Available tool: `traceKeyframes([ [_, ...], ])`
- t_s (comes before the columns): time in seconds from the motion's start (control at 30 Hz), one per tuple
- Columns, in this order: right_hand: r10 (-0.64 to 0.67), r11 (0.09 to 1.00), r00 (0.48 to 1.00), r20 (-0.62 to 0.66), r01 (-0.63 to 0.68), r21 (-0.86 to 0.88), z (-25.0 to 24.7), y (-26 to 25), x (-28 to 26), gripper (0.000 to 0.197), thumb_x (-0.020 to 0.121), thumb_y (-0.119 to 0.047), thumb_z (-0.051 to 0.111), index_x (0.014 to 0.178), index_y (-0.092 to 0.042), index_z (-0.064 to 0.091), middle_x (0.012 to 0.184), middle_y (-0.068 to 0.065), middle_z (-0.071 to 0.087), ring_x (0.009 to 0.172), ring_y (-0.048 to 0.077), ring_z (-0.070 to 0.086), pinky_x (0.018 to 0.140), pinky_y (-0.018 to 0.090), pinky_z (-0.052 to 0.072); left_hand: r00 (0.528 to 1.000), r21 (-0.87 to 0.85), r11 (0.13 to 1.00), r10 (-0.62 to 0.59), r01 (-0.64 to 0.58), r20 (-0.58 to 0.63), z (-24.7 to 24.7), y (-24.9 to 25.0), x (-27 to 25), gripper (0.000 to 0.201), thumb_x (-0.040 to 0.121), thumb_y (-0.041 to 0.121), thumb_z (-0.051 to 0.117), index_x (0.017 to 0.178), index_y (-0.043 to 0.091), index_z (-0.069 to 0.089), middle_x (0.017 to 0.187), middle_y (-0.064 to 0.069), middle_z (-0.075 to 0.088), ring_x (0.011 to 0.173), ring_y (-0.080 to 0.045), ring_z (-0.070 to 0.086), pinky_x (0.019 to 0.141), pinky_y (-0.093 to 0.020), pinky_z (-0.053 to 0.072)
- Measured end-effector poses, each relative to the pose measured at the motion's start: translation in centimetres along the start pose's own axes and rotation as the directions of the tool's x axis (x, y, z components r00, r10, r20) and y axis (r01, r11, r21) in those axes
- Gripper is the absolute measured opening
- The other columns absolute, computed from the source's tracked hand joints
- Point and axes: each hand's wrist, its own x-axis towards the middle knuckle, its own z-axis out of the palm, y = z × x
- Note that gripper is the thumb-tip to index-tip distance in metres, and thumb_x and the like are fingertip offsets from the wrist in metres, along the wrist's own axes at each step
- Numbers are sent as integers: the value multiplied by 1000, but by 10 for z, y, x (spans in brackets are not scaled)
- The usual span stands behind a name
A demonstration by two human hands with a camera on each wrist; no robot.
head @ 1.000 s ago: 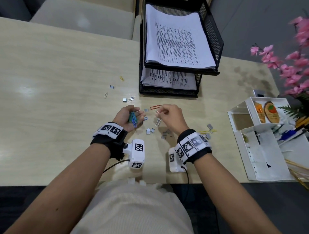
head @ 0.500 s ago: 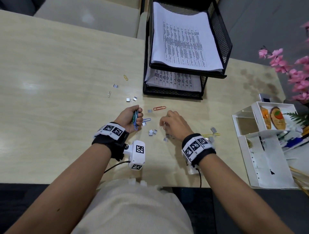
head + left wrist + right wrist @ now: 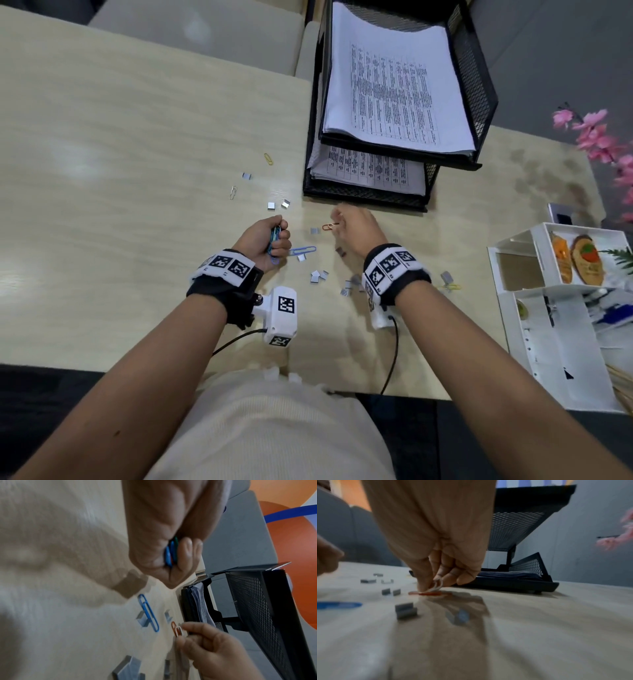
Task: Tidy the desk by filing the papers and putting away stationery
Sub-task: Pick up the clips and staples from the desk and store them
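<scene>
My left hand (image 3: pixel 265 238) is curled round a bunch of blue and green paper clips (image 3: pixel 274 236), which also show in the left wrist view (image 3: pixel 170 554). My right hand (image 3: pixel 340 222) pinches a white paper clip (image 3: pixel 438 586) and its fingertips touch down on an orange paper clip (image 3: pixel 329 226) that lies flat on the desk (image 3: pixel 433 593). A big blue paper clip (image 3: pixel 302 250) lies between the two hands. Small grey staple blocks (image 3: pixel 318 275) are scattered around. Printed papers (image 3: pixel 394 85) fill the black mesh tray (image 3: pixel 479 102).
A yellow clip (image 3: pixel 269 159) and a silver clip (image 3: pixel 233 192) lie at the far left of the tray. Another yellow clip (image 3: pixel 454 287) lies by my right wrist. A white desk organizer (image 3: pixel 561 342) with pens stands at the right edge, pink flowers (image 3: pixel 596 137) behind it.
My right hand, with the white clip in it, moved away from me, from the staple blocks to the orange clip near the tray. The left hand kept its bunch and stayed put.
</scene>
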Motion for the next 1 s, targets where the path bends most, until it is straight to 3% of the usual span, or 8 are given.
traceKeyframes([
  [0.13,-29,982,999,45,37,-185,7,4,2,15,85,-2,53,98,-3,61,107,17,61,106,33,52,87,37,46,997,-39,998,53,-55,-50,-4,7,0,37,99,22,28,63,15,35,37,4,40,24,-5,33,25,-11,24],
  [0.23,-36,976,998,48,46,-211,7,5,-3,14,84,-3,56,97,-1,60,109,17,58,107,32,50,85,37,46,988,-131,984,110,-123,-107,-7,8,1,36,98,18,31,63,11,38,42,-1,47,31,-9,53,33,-12,43],
  [0.3,11,998,1000,-24,-13,-58,6,-2,-8,4,85,-5,55,88,-5,57,100,15,61,93,29,54,73,32,45,982,-168,973,137,-158,-128,-6,6,2,35,98,16,34,65,8,43,46,-5,55,41,-15,65,44,-17,52],
  [0.4,65,947,991,-116,-24,320,0,-31,-16,9,82,-6,61,76,-9,55,73,4,55,65,16,49,53,21,38,983,-165,971,157,-171,-92,-4,2,4,35,99,18,31,71,6,47,73,-11,57,48,-17,69,48,-19,54],
  [0.57,-57,876,996,-71,84,474,-6,-72,-17,6,81,-10,68,76,-9,64,61,-4,55,53,-2,54,57,13,43,994,-254,962,109,-104,6,-7,-2,5,46,100,32,22,85,4,54,70,-12,65,49,-16,67,54,-20,55],
  [0.7,-70,952,997,-43,79,296,1,-58,-9,9,82,-4,60,79,-4,69,77,4,63,74,13,54,72,22,42,994,-212,973,81,-94,-66,-20,6,0,42,100,33,26,67,14,44,38,2,47,28,-7,43,34,-8,36],
  [0.83,-127,991,983,130,119,65,21,-45,-13,11,78,-3,57,84,-6,66,83,5,57,82,24,58,78,32,50,994,-206,973,89,-101,-67,-32,17,-11,49,100,34,27,55,17,38,32,5,34,23,-6,29,26,-12,19],
  [1.0,-206,954,959,196,241,-178,34,-46,-14,8,86,-6,57,93,-4,59,108,12,54,105,28,49,82,36,45,988,-261,955,120,-141,-93,-50,24,-20,58,100,33,28,46,17,41,31,3,31,22,-6,27,25,-14,17],
])
